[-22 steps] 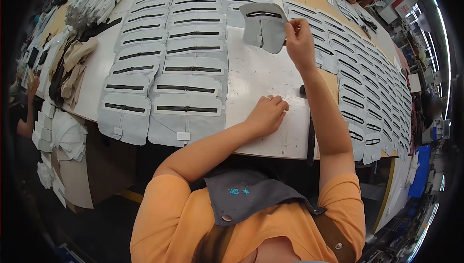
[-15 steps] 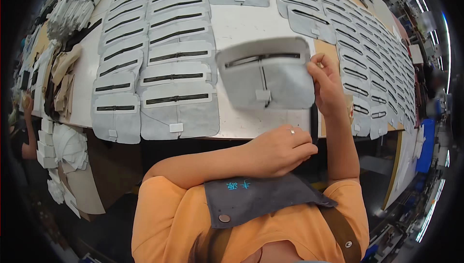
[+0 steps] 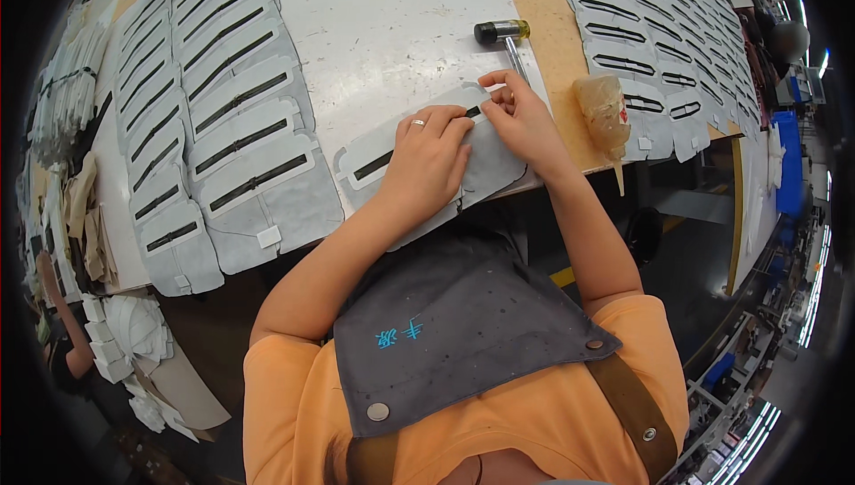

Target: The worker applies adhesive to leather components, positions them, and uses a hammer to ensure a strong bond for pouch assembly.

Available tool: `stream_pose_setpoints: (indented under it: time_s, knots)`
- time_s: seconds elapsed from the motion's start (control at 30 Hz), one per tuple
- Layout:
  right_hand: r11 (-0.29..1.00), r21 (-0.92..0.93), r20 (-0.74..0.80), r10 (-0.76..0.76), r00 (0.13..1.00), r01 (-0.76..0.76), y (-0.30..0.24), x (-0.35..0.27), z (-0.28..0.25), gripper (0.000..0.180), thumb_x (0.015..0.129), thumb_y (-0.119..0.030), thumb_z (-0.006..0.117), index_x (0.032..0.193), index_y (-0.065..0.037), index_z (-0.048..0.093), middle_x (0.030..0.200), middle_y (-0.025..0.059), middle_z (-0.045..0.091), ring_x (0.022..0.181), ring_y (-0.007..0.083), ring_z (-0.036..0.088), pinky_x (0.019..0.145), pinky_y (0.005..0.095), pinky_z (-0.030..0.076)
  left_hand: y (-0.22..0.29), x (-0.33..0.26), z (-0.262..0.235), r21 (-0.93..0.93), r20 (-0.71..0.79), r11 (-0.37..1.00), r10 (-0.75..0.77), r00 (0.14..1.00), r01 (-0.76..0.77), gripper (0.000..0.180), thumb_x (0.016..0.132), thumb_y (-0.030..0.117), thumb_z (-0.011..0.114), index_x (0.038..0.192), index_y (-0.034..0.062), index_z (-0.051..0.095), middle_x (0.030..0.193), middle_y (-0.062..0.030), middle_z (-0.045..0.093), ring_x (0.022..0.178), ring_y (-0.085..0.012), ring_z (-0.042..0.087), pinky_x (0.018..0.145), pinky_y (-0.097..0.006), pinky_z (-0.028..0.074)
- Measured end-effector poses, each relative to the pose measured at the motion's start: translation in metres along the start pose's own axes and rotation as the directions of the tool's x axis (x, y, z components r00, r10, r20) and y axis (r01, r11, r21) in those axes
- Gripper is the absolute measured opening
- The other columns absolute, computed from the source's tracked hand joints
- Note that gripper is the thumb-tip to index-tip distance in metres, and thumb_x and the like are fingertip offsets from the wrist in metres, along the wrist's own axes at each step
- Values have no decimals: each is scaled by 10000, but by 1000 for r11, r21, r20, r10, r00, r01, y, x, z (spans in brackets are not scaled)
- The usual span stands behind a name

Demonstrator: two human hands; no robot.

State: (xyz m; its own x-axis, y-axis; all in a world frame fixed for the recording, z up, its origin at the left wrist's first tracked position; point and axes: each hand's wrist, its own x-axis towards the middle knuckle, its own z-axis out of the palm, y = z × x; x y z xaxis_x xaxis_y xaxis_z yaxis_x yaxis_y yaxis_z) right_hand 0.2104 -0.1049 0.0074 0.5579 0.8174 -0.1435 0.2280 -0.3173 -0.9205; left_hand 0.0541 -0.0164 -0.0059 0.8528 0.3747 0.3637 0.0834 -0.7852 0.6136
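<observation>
Workshop room (image 3: 770, 342), dim at the rim, holds one big flat table (image 3: 374, 48): scuffed white top, tan board strip right of centre. Two columns of overlapping grey fabric panels with black slots (image 3: 303, 209) cover its left; several columns of similar small grey panels (image 3: 657, 127) cover its right, too many to count. One tied bundle of long whitish strips (image 3: 78, 84) at far left. One other person's bare arm (image 3: 64, 307) at left rim.

One loose grey fabric panel (image 3: 490, 163) lies at the front edge, middle, partly under both hands. Left hand (image 3: 429, 148) laid over it, fingers side by side, thumb apart. Right hand (image 3: 527, 129) at its right end, thumb and forefinger close together at the slot; cannot tell if pinching. One amber translucent bottle (image 3: 601, 115) with nozzle, right; one black-and-yellow hammer (image 3: 501, 32) with metal handle, behind the right hand. One silver ring (image 3: 418, 122), left hand.

Versus half a second ago: loose panel was up in the right hand, now down; left hand has moved onto it; bottle now plainly visible.
</observation>
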Motion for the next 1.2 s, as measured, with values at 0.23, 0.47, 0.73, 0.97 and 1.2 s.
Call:
stream_pose_setpoints:
  time_s: [0.23,0.47,0.73,0.97,1.2]
  knots:
    - [955,240,62,163,985,-173,-6,-6,1,303,881,-7,522,1179,-61,513,851,42,589,763,93,542,666,231,445,-3,-2,2,80,58,995,53,997,-58,282,840,101,615,1116,58,577,1206,-74,543,1156,-267,509,960,-406,360]
    - [999,-34,-64,-31,997,28,-2,-18,8,328,858,23,534,1176,-51,503,943,104,600,848,182,561,710,292,451,-5,6,-5,34,159,999,0,987,-5,305,843,135,615,1136,59,580,1214,-59,542,1157,-254,501,958,-399,350]
    - [587,-744,-18,-495,869,319,1,-52,1,199,794,-23,598,972,-66,677,1020,34,628,968,209,565,856,341,397,-2,6,1,116,145,993,1,989,-18,367,848,148,611,1212,102,584,1222,-36,541,1160,-237,485,960,-414,338]
    - [541,-766,24,-514,858,346,8,-57,-4,294,776,-36,578,1047,-82,683,1061,-8,629,967,170,567,903,347,363,-2,4,2,197,173,979,22,985,-57,395,872,164,582,1267,161,574,1241,-24,527,1160,-221,479,969,-405,319]
    - [508,-781,54,-523,850,362,8,-56,-4,315,773,-26,575,1068,-81,673,1072,-5,627,965,173,566,913,355,358,-3,19,-12,158,252,987,-53,966,13,407,881,137,556,1287,165,560,1213,-47,534,1121,-236,501,970,-391,337]
